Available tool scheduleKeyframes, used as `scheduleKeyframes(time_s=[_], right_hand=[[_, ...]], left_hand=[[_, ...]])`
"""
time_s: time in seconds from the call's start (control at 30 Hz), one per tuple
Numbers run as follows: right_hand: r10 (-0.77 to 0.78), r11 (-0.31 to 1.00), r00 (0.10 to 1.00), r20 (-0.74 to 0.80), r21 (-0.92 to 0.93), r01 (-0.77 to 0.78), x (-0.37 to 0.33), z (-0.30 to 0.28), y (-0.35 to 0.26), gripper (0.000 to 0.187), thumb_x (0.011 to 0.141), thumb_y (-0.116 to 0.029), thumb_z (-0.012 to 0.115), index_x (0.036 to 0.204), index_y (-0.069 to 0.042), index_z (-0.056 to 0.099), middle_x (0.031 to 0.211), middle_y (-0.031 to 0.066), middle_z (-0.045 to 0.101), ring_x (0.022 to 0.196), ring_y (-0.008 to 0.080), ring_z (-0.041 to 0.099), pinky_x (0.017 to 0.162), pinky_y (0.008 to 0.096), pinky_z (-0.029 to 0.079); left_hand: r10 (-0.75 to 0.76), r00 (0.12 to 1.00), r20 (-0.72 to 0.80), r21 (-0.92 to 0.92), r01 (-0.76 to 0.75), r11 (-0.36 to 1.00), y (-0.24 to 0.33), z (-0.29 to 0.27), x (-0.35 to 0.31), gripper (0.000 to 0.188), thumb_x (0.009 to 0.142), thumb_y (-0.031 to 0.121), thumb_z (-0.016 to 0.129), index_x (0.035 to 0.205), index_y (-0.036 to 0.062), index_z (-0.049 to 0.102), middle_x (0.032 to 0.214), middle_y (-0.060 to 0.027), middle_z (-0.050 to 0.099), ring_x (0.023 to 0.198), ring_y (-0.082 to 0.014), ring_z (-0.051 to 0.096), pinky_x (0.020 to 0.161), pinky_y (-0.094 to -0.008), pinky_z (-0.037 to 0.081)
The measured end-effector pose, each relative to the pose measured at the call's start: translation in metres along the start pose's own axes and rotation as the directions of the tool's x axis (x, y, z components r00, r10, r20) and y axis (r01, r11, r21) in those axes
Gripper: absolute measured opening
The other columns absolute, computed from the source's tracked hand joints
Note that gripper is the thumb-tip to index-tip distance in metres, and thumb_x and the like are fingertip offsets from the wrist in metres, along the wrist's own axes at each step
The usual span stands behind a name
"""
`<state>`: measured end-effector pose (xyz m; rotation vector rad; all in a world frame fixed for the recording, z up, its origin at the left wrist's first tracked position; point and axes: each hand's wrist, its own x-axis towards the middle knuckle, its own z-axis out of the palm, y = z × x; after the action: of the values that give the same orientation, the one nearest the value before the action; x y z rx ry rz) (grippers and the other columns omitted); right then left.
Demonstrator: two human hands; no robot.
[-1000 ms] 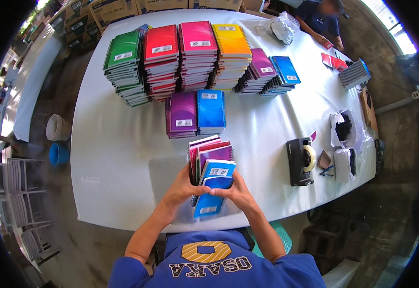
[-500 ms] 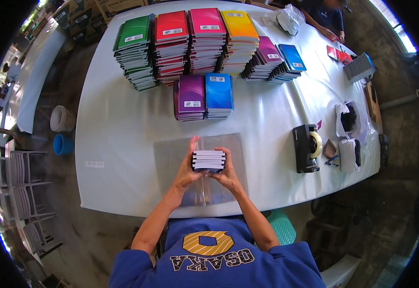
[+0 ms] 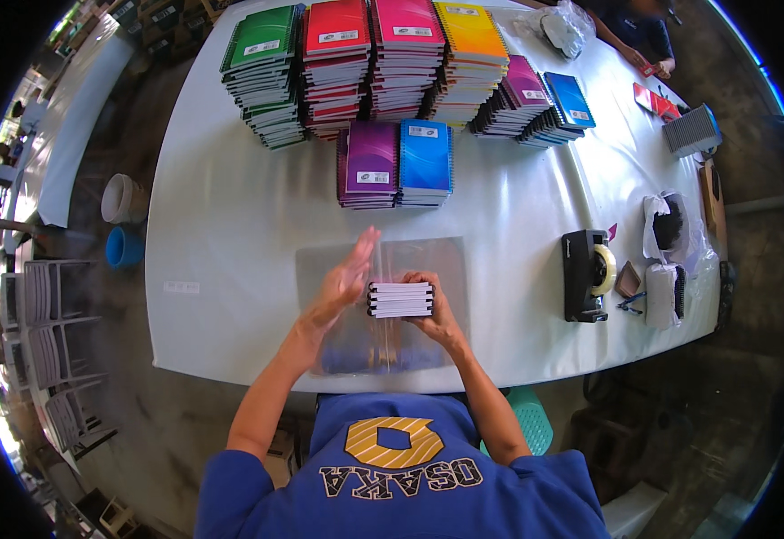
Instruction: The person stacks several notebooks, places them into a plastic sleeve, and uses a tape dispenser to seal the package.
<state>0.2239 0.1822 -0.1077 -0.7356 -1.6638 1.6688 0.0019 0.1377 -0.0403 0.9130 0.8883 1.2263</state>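
Observation:
A small stack of spiral notebooks (image 3: 400, 301) stands on edge above the table, its white page edges and dark bindings facing up. My right hand (image 3: 439, 310) grips the stack from its right side. Just left of it, my left hand (image 3: 345, 280) is open, fingers stretched out and slightly blurred, apart from the notebooks. Beneath both hands lies a clear plastic sheet (image 3: 320, 265) on the white table (image 3: 230, 234). The notebooks' covers are hidden from this angle.
Beyond my hands stand purple notebooks (image 3: 371, 160) and blue notebooks (image 3: 425, 162). Tall green (image 3: 263, 40), red (image 3: 338, 31), pink (image 3: 407, 22) and yellow stacks (image 3: 471, 36) stand behind. A tape dispenser (image 3: 580, 278) sits at right. A co-worker's hand (image 3: 648, 65) shows far right.
My left hand has let go of the notebook stack and moved left, its fingers extended. My right hand still holds the stack. The whole view has shifted slightly.

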Motion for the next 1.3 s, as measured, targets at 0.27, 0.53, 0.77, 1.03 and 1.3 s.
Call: scheduleKeyframes(time_s=[0.27, 0.53, 0.77, 1.03, 1.3], right_hand=[[-0.004, 0.998, 1.000, 0.011, 0.061, 0.004, 0.003, 0.000, -0.003, 0.068, 0.066, -0.001, 0.084, 0.119, -0.009, 0.041, 0.115, 0.0074, 0.051, 0.106, 0.0182, 0.052, 0.094, 0.0317, 0.043], [0.005, 1.000, 1.000, 0.029, 0.006, -0.005, 0.004, -0.001, -0.008, 0.069, 0.065, 0.002, 0.082, 0.119, -0.009, 0.042, 0.115, 0.0076, 0.050, 0.105, 0.0194, 0.052, 0.093, 0.0323, 0.043], [-0.004, 1.000, 1.000, 0.027, 0.005, 0.004, 0.005, 0.000, -0.010, 0.068, 0.065, 0.002, 0.082, 0.119, -0.009, 0.042, 0.117, 0.0076, 0.049, 0.108, 0.0195, 0.051, 0.095, 0.0324, 0.042], [-0.025, 0.999, 1.000, -0.005, 0.033, 0.025, 0.002, 0.000, -0.006, 0.068, 0.064, 0.005, 0.079, 0.119, -0.008, 0.042, 0.114, 0.0057, 0.052, 0.107, 0.0188, 0.053, 0.095, 0.0319, 0.043], [0.424, 0.861, 0.905, -0.043, 0.329, -0.388, 0.045, 0.007, -0.129, 0.077, 0.074, -0.026, 0.082, 0.136, -0.001, 0.043, 0.122, 0.0162, 0.057, 0.117, 0.0259, 0.055, 0.101, 0.0385, 0.044]], left_hand=[[-0.149, 0.988, -0.027, 0.213, 0.152, 0.965, 0.037, 0.014, 0.022, 0.100, 0.073, 0.023, 0.081, 0.153, 0.0132, 0.022, 0.157, -0.0120, 0.023, 0.147, -0.0272, 0.014, 0.118, -0.0437, 0.010], [-0.129, 0.991, 0.017, 0.387, 0.113, 0.915, 0.031, 0.010, 0.021, 0.104, 0.069, 0.025, 0.083, 0.152, 0.0092, 0.022, 0.158, -0.0090, 0.021, 0.147, -0.0253, 0.015, 0.118, -0.0424, 0.012], [-0.125, 0.991, 0.040, 0.395, 0.099, 0.913, 0.026, 0.008, 0.017, 0.105, 0.066, 0.020, 0.083, 0.152, 0.0128, 0.023, 0.157, -0.0128, 0.025, 0.147, -0.0282, 0.014, 0.117, -0.0396, 0.015], [-0.158, 0.979, 0.132, 0.450, 0.083, 0.889, 0.008, 0.000, 0.007, 0.104, 0.071, 0.029, 0.083, 0.153, 0.0117, 0.021, 0.153, -0.0145, 0.031, 0.145, -0.0295, 0.020, 0.117, -0.0395, 0.017], [-0.117, 0.993, 0.013, -0.133, 0.118, 0.984, 0.035, 0.017, 0.005, 0.109, 0.074, 0.059, 0.074, 0.152, 0.0071, 0.020, 0.141, -0.0149, 0.043, 0.133, -0.0249, 0.039, 0.110, -0.0383, 0.031]])
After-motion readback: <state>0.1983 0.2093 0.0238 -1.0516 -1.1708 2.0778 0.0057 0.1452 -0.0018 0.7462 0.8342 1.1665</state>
